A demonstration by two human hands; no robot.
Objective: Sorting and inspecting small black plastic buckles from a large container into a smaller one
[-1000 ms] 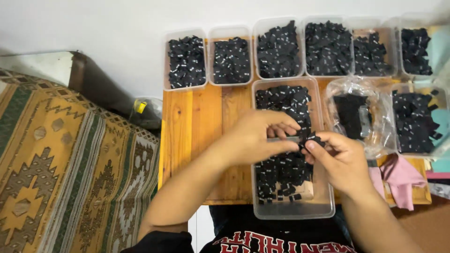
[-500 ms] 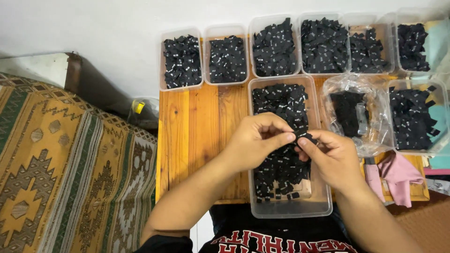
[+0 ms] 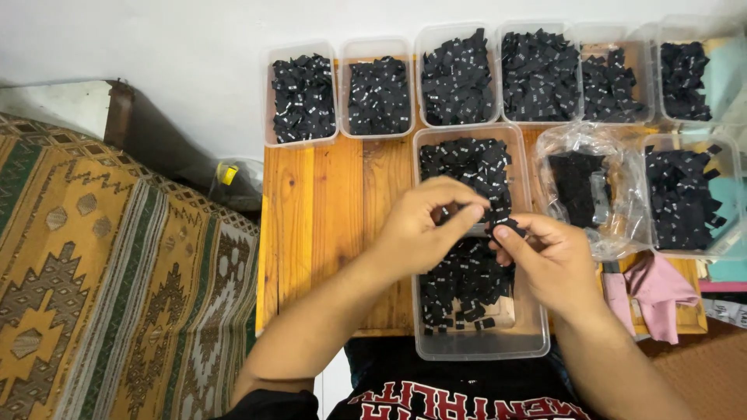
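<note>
Both hands meet over a long clear plastic tub (image 3: 529, 342) half full of small black fabric labels. My left hand (image 3: 424, 225) pinches at a small black label (image 3: 507, 225) with thumb and forefinger. My right hand (image 3: 548, 260) holds the same label from the other side, fingers curled around a few more black pieces. The pile of black labels (image 3: 467, 272) lies right under the hands. The tub rests on a small wooden table (image 3: 327, 225).
Several clear tubs of black labels (image 3: 303, 97) line the table's far edge by a white wall. A clear plastic bag (image 3: 583, 187) of black pieces and another tub (image 3: 685, 194) sit right. A pink cloth (image 3: 654, 288) lies near right. A patterned rug (image 3: 101, 288) covers the left.
The hands have stayed together over the long tub, shifting slightly as the fingers work the small label. Nothing else has moved.
</note>
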